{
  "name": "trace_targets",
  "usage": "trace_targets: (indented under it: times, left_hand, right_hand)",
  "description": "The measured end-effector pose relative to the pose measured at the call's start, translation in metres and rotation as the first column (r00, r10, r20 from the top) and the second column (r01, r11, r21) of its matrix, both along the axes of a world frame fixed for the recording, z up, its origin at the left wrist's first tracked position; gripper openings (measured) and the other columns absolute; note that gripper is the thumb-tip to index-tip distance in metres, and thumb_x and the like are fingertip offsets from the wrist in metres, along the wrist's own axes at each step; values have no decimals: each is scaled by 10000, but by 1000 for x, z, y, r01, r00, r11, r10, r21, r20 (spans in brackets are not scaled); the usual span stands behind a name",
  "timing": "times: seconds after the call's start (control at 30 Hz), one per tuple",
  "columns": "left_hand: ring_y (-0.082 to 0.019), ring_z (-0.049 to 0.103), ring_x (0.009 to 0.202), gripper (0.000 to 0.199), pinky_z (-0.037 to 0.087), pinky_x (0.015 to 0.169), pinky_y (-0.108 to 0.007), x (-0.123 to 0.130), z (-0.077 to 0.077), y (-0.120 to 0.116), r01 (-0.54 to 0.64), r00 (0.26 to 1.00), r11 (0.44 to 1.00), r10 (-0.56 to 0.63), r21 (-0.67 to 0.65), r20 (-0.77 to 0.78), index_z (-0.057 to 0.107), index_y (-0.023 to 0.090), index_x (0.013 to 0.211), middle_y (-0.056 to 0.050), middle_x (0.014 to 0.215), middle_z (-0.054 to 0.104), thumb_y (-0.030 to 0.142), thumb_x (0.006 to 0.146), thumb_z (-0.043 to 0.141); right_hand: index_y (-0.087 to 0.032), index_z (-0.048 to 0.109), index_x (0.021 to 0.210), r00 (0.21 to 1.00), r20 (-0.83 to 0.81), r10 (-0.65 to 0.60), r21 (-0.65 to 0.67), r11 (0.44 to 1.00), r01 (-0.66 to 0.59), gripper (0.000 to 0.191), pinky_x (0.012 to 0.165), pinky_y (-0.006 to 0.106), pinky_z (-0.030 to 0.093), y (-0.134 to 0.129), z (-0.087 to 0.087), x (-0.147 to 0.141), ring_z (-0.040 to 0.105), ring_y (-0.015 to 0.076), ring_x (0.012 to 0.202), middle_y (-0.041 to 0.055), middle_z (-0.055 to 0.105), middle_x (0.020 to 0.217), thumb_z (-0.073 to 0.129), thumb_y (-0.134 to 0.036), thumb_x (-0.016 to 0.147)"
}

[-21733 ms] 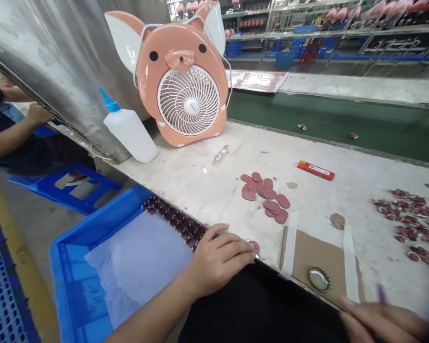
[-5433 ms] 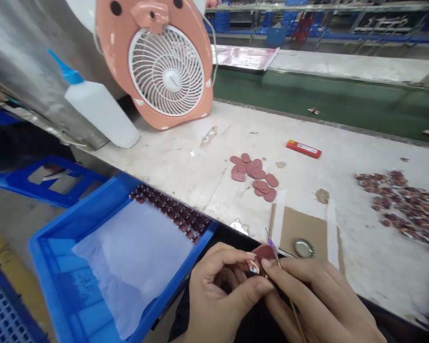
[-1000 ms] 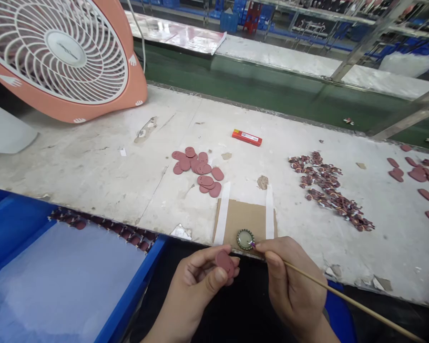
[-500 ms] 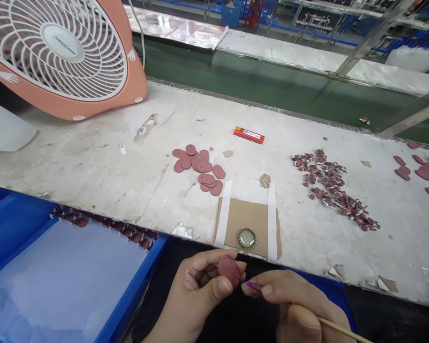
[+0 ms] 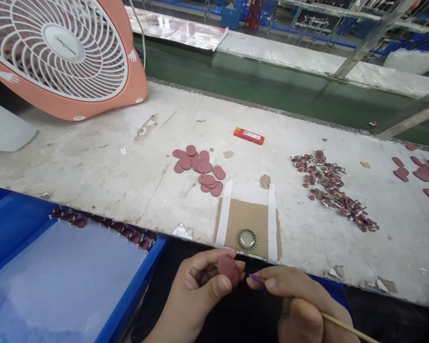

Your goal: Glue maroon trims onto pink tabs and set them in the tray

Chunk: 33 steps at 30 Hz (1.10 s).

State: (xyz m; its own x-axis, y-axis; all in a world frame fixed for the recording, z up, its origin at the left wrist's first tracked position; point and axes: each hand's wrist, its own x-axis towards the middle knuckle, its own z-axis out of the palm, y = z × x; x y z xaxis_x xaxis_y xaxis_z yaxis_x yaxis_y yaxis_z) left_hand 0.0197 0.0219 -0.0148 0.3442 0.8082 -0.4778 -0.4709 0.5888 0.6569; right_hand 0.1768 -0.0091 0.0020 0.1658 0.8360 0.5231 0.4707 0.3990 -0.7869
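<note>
Between the thumb and fingers of my left hand is a flat maroon oval piece with small holes near its lower end. My right hand, just right of it, pinches a small dark piece with a purple end between thumb and index finger. A thin wooden stick is also gripped in that hand, its front part hidden by the fingers. The two hands are apart. Beyond them a bottle cap holding a pale substance sits on a cardboard piece with white tape strips.
Maroon ovals lie mid-table; small brown parts are heaped to the right, with more ovals beyond. A red box lies further back. An orange fan stands left, above a blue tray holding rows of maroon pieces.
My right hand has shifted slightly right, widening the gap between the purple-ended piece and the maroon oval. The left hand stays nearly still, the oval turned a little.
</note>
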Motion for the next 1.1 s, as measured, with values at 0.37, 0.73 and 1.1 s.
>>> trace_targets:
  times: [0.37, 0.73, 1.1]
  left_hand:
    - [-199, 790, 801, 317, 602, 785, -245, 2, 1, 0, -44, 998, 998, 42, -38, -41, 842, 253, 911, -42, 808, 847, 372, 631, 932]
    - [-159, 764, 767, 304, 565, 744, -190, 7, 8, 0, -52, 996, 999, 52, 6, -77, 847, 265, 874, -34, 801, 845, 392, 613, 937]
    - [-185, 770, 782, 312, 581, 757, -219, 8, 6, -2, -71, 990, 997, 73, 19, -120, 848, 267, 865, -40, 793, 839, 412, 604, 937]
  right_hand:
    - [-192, 651, 986, 989, 130, -64, -16, 998, 67, 237, 625, 200, 550, 9, -9, 15, 671, 105, 680, 10, 696, 843, 435, -234, 1074]
    - [-190, 666, 991, 998, -55, -14, -19, 1000, 13, 240, 646, 225, 596, -3, -6, -3, 731, 140, 723, 23, 726, 816, 460, -276, 1078]
    - [-193, 649, 981, 992, 118, 55, -34, 998, -51, 258, 658, 181, 587, 1, -1, 1, 739, 111, 723, 10, 740, 834, 438, -294, 1090]
